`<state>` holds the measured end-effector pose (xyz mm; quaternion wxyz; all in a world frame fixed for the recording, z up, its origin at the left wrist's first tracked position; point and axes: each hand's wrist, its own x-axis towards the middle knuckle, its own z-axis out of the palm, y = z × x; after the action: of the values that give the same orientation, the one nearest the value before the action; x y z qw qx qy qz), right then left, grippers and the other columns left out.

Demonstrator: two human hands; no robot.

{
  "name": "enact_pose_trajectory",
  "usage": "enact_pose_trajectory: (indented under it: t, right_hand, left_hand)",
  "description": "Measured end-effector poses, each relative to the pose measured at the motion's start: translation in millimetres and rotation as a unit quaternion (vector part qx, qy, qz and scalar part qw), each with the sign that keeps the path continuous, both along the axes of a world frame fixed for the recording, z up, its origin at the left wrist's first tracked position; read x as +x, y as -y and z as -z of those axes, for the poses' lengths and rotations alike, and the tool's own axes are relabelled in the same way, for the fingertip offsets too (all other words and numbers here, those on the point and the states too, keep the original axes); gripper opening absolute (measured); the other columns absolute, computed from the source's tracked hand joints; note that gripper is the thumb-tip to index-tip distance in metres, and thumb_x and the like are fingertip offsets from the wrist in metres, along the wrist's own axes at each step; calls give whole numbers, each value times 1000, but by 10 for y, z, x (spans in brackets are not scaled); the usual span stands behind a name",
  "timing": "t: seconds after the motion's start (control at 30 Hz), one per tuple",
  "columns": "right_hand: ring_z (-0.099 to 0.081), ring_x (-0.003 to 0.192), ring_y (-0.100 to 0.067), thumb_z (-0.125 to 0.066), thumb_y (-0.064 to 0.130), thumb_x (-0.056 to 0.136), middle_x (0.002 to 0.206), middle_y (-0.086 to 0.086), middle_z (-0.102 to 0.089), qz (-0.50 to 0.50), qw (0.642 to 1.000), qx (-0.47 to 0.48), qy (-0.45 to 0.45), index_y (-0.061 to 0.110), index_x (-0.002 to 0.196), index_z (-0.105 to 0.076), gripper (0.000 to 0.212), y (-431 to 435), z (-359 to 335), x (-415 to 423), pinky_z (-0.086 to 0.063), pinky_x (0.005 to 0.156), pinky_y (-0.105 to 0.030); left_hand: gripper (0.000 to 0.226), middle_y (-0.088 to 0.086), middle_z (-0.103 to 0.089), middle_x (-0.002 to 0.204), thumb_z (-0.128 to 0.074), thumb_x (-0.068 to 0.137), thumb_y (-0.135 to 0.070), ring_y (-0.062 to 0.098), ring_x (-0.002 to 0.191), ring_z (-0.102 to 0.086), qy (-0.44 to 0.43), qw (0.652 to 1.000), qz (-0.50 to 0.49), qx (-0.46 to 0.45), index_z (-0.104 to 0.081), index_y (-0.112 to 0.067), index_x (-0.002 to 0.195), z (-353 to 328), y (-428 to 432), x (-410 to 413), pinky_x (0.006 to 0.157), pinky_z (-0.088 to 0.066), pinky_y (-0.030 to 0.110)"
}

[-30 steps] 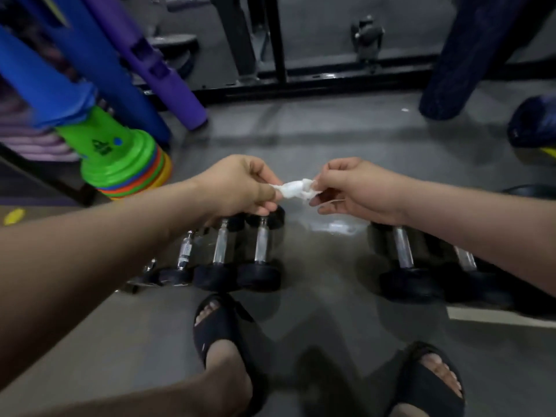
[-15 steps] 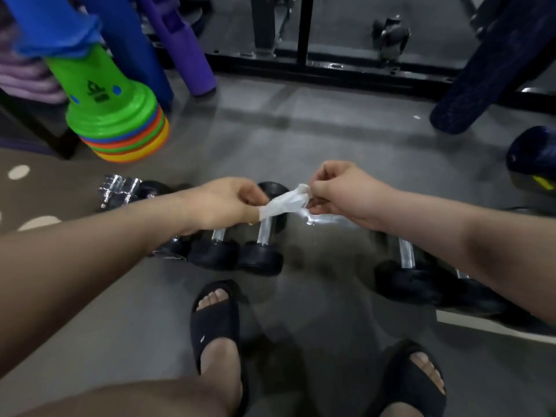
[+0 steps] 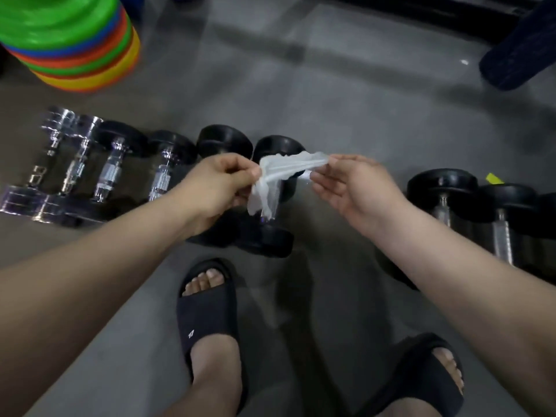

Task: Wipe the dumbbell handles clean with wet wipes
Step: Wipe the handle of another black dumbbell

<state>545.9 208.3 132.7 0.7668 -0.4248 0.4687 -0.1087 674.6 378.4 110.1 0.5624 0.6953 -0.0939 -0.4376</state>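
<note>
A white wet wipe [image 3: 278, 176] is stretched between my two hands above the floor. My left hand [image 3: 221, 186] pinches its left end, and my right hand [image 3: 352, 188] pinches its right end between thumb and fingertips. Under the wipe lies a row of dumbbells [image 3: 111, 173] with black heads and chrome handles, running to the left. Two chrome-headed ones lie at the far left. A second group of black dumbbells [image 3: 469, 203] lies to the right, partly hidden by my right forearm.
A stack of coloured cones [image 3: 69, 40] stands at the back left. A dark blue padded roll [image 3: 517, 52] leans at the back right by a black frame. My feet in black slides [image 3: 210, 320] stand on the grey floor just before the dumbbells.
The view has tilted down and closer to the floor. My hands have drawn further apart, and the bunched wipe has opened out into a wider, hanging sheet between them.
</note>
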Motion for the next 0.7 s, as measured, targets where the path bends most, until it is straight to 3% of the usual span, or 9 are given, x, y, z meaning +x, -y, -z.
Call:
enact_pose_trajectory:
  t: [0.07, 0.13, 0.2, 0.27, 0.37, 0.47, 0.53, 0.63, 0.7]
  right_hand:
    - [-66, 69, -17, -47, 0, 100, 82, -6, -65, -5, 998, -42, -42, 14, 99, -53, 15, -45, 113, 45, -59, 71, -30]
    - [-61, 68, -13, -50, 1, 97, 88, 0, -61, -68, 980, -164, -92, 19, 100, -54, 19, -84, 222, 78, -56, 63, -25]
    - [-61, 76, -8, -57, 9, 93, 96, 7, -62, -154, 940, -287, -102, 28, 101, -59, 20, -138, 274, 107, -55, 70, -26]
    - [-62, 88, 1, -70, 28, 90, 107, 12, -63, -243, 905, -340, -79, 38, 100, -64, 15, -211, 246, 124, -50, 80, -19]
    - [-64, 92, 5, -74, 51, 85, 102, 16, -68, -354, 871, -335, -64, 39, 99, -67, 20, -322, 246, 128, -52, 81, -15]
    - [-65, 77, -3, -75, 39, 89, 86, 7, -72, -302, 898, -316, -58, 27, 85, -70, 13, -353, 364, 132, -53, 74, -23]
    - [-61, 72, -5, -74, 27, 91, 85, 2, -72, -255, 911, -320, -57, 20, 84, -71, 11, -326, 426, 123, -49, 69, -16]
    - [-59, 72, 5, -73, 19, 92, 83, 8, -70, -251, 907, -335, -43, 13, 87, -72, 8, -314, 456, 64, -43, 67, -6]
    - [-62, 75, 4, -72, 19, 92, 84, 9, -71, -270, 902, -335, -36, 15, 87, -72, 6, -309, 461, 14, -45, 69, -6]
  left_hand:
    - [14, 3, -67, 78, -58, 100, -8, 14, 71, -64, -43, 998, -38, -26, -66, -14, 89, 52, -17, -7, 71, -58, 30]
    - [14, 4, -70, 78, -55, 101, -8, 14, 71, -67, -75, 995, -49, -45, -66, -11, 93, 66, -13, -13, 74, -59, 30]
    - [15, 6, -70, 79, -53, 102, -9, 15, 72, -68, -79, 994, -41, -55, -66, -9, 95, 73, -20, -6, 74, -59, 29]
    - [15, 10, -71, 84, -51, 103, -9, 19, 76, -69, -78, 994, -31, -70, -65, -6, 99, 75, -37, -1, 75, -60, 30]
    - [19, 19, -71, 97, -47, 104, -7, 28, 89, -71, -85, 993, -12, -86, -64, 0, 104, 81, -57, -8, 82, -61, 34]
    - [17, 18, -67, 92, -48, 103, -7, 21, 78, -70, -95, 993, -55, -49, -62, -5, 94, 112, -68, -2, 72, -60, 30]
    - [17, 13, -69, 83, -48, 103, -5, 20, 71, -70, -98, 990, -99, -11, -61, -6, 92, 163, -62, -17, 67, -60, 30]
    - [16, 5, -70, 68, -44, 103, -4, 18, 65, -69, -120, 982, -148, 9, -59, -7, 108, 216, -32, -51, 65, -60, 32]
    - [27, 3, -69, 74, -46, 101, -8, 16, 69, -68, -86, 992, -94, 0, -57, -19, 123, 226, -58, -49, 68, -59, 32]
